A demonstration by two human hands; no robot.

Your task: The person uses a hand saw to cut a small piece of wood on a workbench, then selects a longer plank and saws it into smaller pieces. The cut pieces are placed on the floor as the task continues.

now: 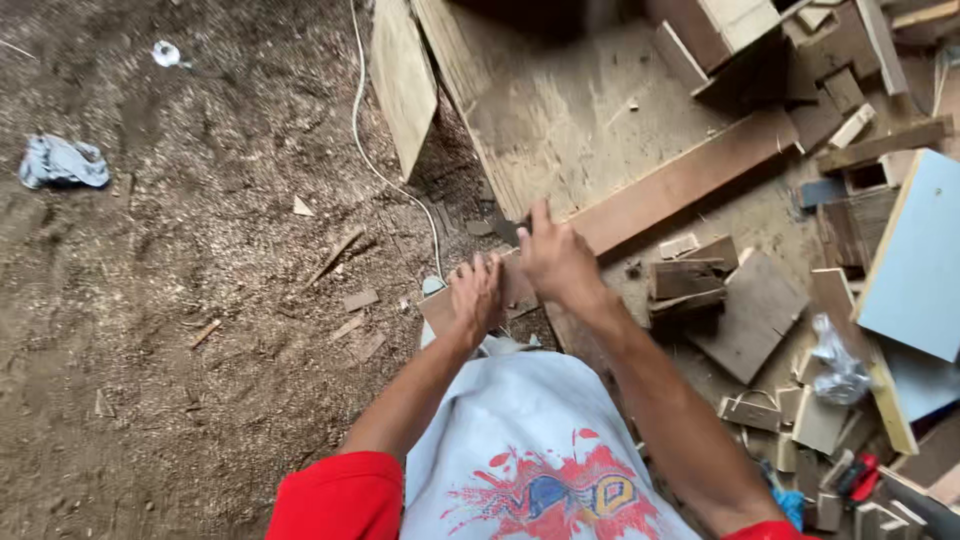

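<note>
A long brown wooden plank (680, 185) lies slanted from upper right down to the middle of the view. My left hand (476, 296) presses flat on its near end. Just beside it, my right hand (553, 258) is closed around a small dark tool (507, 231) whose tip pokes out to the left, over the plank. The tool's kind is too hidden to tell. Both arms reach forward from a red-sleeved shirt over a pale cloth with a printed pattern.
A plywood sheet (560, 120) lies under the plank. Wood offcuts (745, 310) pile at the right with a light blue board (915, 265). A white cord (375, 160) runs across the sawdust floor. A grey rag (62, 162) lies far left.
</note>
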